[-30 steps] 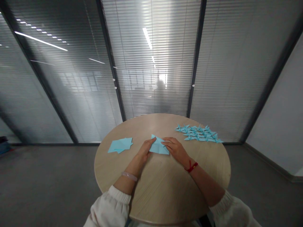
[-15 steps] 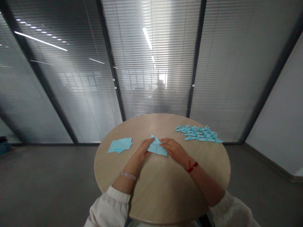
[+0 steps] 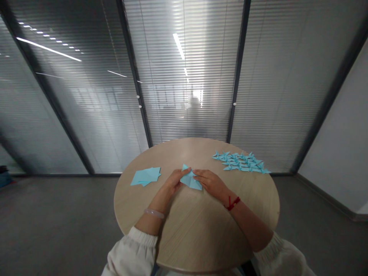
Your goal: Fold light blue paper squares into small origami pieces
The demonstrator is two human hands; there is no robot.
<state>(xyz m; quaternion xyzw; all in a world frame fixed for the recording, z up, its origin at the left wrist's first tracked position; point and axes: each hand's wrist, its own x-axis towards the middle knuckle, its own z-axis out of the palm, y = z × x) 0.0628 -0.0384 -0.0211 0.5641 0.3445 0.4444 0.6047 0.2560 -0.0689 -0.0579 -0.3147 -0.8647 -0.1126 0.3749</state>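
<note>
A partly folded light-blue paper [image 3: 191, 181] lies between my hands near the middle of the round table. My left hand [image 3: 174, 181] grips its left side, thumb on top, the other fingers mostly hidden. From the right, my right hand [image 3: 211, 181] holds the paper's other side with fingers together on its surface. To the left of my hands sit a few flat blue sheets [image 3: 145, 176], loosely overlapped. Rows of folded blue paper cranes [image 3: 244, 162] stand at the table's back right.
The round wooden table [image 3: 201, 237] reaches close to my body. Behind it are glass panels with blinds [image 3: 189, 122] and dark frames. A white wall [image 3: 342, 134] stands at the right. A dark blue object [image 3: 4, 178] is on the floor at far left.
The paper between my hands has turned slightly, its lower right corner shifting a little left. My left thumb has moved slightly right over the paper.
</note>
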